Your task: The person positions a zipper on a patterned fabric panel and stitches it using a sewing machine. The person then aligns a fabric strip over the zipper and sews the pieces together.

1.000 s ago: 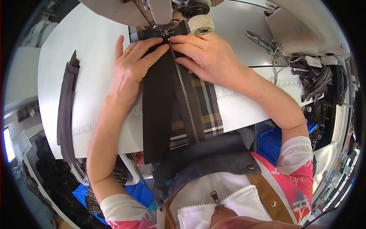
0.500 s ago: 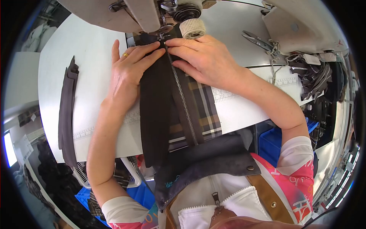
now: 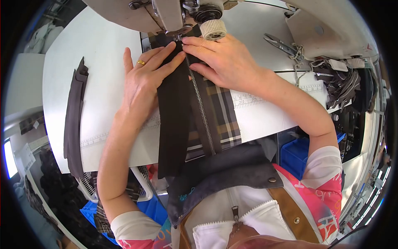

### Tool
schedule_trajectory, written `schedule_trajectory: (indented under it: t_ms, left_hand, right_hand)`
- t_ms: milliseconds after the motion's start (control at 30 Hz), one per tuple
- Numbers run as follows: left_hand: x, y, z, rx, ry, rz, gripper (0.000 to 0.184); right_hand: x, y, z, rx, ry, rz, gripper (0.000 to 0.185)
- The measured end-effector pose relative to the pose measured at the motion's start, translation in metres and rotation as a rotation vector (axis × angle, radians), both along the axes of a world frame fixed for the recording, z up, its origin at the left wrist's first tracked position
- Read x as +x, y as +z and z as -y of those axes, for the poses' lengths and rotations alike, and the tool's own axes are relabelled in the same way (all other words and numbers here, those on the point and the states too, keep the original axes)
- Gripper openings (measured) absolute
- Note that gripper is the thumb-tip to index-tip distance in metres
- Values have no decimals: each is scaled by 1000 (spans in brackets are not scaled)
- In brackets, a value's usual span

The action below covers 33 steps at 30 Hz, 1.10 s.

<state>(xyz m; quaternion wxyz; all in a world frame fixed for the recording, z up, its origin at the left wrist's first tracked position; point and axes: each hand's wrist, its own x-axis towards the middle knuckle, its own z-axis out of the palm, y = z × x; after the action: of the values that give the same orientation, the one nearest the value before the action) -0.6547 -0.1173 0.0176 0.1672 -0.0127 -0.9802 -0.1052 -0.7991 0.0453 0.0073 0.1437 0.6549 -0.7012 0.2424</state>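
A metal-toothed zipper (image 3: pixel 201 106) on dark tape lies lengthwise over plaid cloth (image 3: pixel 226 108), its top end at the presser foot (image 3: pixel 179 37). Beside it on the left runs a long black fabric strip (image 3: pixel 174 120). My left hand (image 3: pixel 145 79), wearing a ring, rests on the strip with fingers spread, fingertips close to the foot and the zipper. On the other side, my right hand (image 3: pixel 232 62) lies over the plaid cloth, fingers stretched to the zipper's top end and thumb apart, near the teeth lower down. Its palm side is hidden.
The sewing machine head (image 3: pixel 120 12) with its white knob (image 3: pixel 213 30) overhangs the work. Thread snips (image 3: pixel 282 45) lie at the upper right, near a bundle of dark zippers (image 3: pixel 342 85). Dark fabric strips (image 3: pixel 75 116) hang over the table's left edge. A blue bin (image 3: pixel 294 155) stands below.
The black strip and my left hand have shifted slightly right in view. The camera view has also moved a little. Both hands stay on the fabric by the presser foot.
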Motion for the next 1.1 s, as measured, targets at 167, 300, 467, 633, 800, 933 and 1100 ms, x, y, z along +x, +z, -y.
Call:
schedule_trajectory:
  t_ms: [167, 300, 467, 633, 800, 933, 1100]
  left_hand:
    - [-1, -1, 0, 20, 12, -14, 47]
    - [-4, -2, 3, 32, 17, -18, 45]
    - [-6, -2, 2, 31, 22, -29, 42]
    - [-6, -2, 0, 66, 31, -30, 42]
    - [-6, -3, -1, 88, 43, -28, 43]
    - [-8, -7, 0, 95, 51, -41, 43]
    - [-8, -5, -1, 98, 65, -31, 44]
  right_hand:
    - [1, 0, -1, 1, -17, -42, 34]
    - [-2, -5, 3, -16, -21, -36, 35]
    - [-5, 15, -14, 2, 2, -8, 33]
    - [-84, 128, -150, -331, -744, -561, 40]
    - [-256, 192, -283, -875, -888, -93, 53]
    - [-316, 163, -358, -1084, -658, 604, 46]
    - [-319, 127, -388, -1189, -540, 832, 37]
